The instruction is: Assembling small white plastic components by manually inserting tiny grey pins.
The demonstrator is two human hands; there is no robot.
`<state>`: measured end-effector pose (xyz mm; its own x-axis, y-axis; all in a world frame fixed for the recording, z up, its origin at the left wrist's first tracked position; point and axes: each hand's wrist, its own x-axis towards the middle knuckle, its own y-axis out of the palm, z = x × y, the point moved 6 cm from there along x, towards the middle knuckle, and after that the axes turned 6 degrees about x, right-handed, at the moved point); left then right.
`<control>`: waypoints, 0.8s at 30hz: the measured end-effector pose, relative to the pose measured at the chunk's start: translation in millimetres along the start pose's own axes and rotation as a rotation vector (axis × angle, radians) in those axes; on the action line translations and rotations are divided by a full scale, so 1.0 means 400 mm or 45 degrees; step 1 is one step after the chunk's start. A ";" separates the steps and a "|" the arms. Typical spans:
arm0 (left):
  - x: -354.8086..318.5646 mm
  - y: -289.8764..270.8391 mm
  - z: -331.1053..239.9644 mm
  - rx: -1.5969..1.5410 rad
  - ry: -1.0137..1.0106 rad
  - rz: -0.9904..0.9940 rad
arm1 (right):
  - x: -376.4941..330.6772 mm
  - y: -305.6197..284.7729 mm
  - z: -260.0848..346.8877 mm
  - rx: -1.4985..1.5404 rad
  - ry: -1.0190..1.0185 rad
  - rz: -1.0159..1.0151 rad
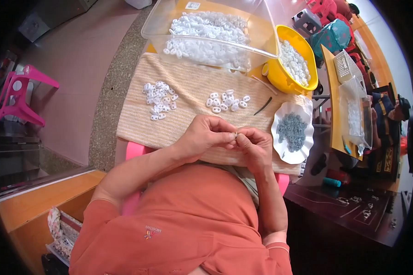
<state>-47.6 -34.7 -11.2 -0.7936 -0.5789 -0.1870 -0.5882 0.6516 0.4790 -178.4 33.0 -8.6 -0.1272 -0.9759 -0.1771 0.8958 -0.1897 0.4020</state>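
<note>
Cloth-covered counter (188, 80): near edge runs just below both hands, against the person's shirt (192, 197). Widest room for moving is left of the left hand (205, 135), cloth reaching out to the left edge. Right of the right hand (257, 146) it's tight: white wavy-rimmed plate (285, 155) sits just beside, near the right edge, heaped with grey-blue bits (292, 131). Beyond the hands, clear bin (211, 42) and yellow basket (313, 75) close off the far side, both holding white pieces.

Writing: small label (192, 6) on the bin, too small to read; small logo (152, 232) with lettering on the shirt, below the left hand.

Small pale piece (236, 135) is between the two hands, above the cloth, mostly hidden by fingers. Left hand pinches it, thumb against fingers; right hand pinches it from the other side, fingertips nearly meeting. Square white pieces (159, 98) lie beyond and left of the left hand; oval white pieces (227, 101) straight beyond both; dark strip (263, 106) beyond the right hand.
</note>
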 end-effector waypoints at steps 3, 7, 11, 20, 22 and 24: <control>0.000 0.000 0.002 -0.042 -0.021 -0.028 | 0.004 0.000 0.006 0.028 -0.004 -0.030; 0.002 -0.002 0.003 -0.097 -0.023 -0.056 | 0.008 -0.006 0.011 -0.033 0.012 -0.104; 0.000 -0.005 0.008 -0.168 -0.075 -0.090 | 0.007 -0.011 0.008 -0.019 0.004 -0.130; -0.001 -0.005 0.003 -0.176 -0.049 -0.096 | 0.010 -0.014 0.019 -0.133 -0.015 -0.139; -0.001 -0.007 0.005 -0.179 -0.046 -0.090 | 0.010 -0.008 0.025 -0.142 -0.012 -0.143; -0.001 -0.009 0.006 -0.182 -0.043 -0.084 | 0.008 0.003 0.036 -0.151 -0.010 -0.148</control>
<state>-45.6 -35.7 -15.1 -0.7603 -0.5998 -0.2492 -0.6128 0.5351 0.5816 -183.8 28.1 4.2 -0.2357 -0.9491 -0.2090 0.9189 -0.2876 0.2700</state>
